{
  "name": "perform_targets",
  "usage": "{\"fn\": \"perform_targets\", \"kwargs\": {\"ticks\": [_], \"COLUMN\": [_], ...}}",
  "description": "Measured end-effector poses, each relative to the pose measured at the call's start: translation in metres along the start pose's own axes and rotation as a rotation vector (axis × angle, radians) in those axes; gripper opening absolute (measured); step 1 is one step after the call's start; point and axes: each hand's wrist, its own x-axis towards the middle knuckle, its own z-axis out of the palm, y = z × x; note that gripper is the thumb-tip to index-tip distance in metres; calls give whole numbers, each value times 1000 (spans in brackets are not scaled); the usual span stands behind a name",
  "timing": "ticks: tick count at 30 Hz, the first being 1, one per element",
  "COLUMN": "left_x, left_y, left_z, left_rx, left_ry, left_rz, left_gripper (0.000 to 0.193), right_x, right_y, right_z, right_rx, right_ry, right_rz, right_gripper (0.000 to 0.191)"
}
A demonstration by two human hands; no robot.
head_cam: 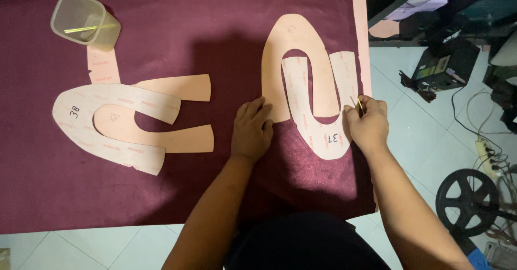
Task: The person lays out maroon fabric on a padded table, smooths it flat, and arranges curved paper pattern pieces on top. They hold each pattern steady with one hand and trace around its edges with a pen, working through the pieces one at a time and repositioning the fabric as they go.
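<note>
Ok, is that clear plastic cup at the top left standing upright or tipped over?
Tipped. The clear plastic cup leans on the maroon fabric, its open mouth facing the camera, with a thin yellow stick inside.

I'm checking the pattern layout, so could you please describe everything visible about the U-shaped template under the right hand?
The pale pink U-shaped card template lies flat on the maroon fabric, open end pointing away from the person. It looks like thin printed board with a handwritten mark at its curved base. It interlocks with a peach inverted-U piece. The right hand, holding a thin yellow stick, touches its right arm; the left hand rests just beside it.
</note>
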Motion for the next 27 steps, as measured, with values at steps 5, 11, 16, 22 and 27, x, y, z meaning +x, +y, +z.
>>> {"fn": "perform_targets", "kwargs": {"ticks": [5,11,16,22,27], "left_x": [0,0,-1,-1,1], "left_y": [1,3,1,2,4], "left_z": [-2,-1,0,0,1], "left_rx": [15,20,40,26,36], "left_ry": [-29,-37,-21,-31,-54], "left_rz": [-26,-28,-13,-22,-29], "left_gripper": [38,38,39,38,39], "right_x": [0,-1,-2,-1,-2], "right_y": [7,0,-2,3,6], "right_z": [2,-3,-4,-3,-4], "right_rx": [37,62,77,83,89], "right_ry": [22,-5,-18,-10,5], "right_rz": [-25,22,36,17,3], "right_gripper": [48,47,46,52,51]}}
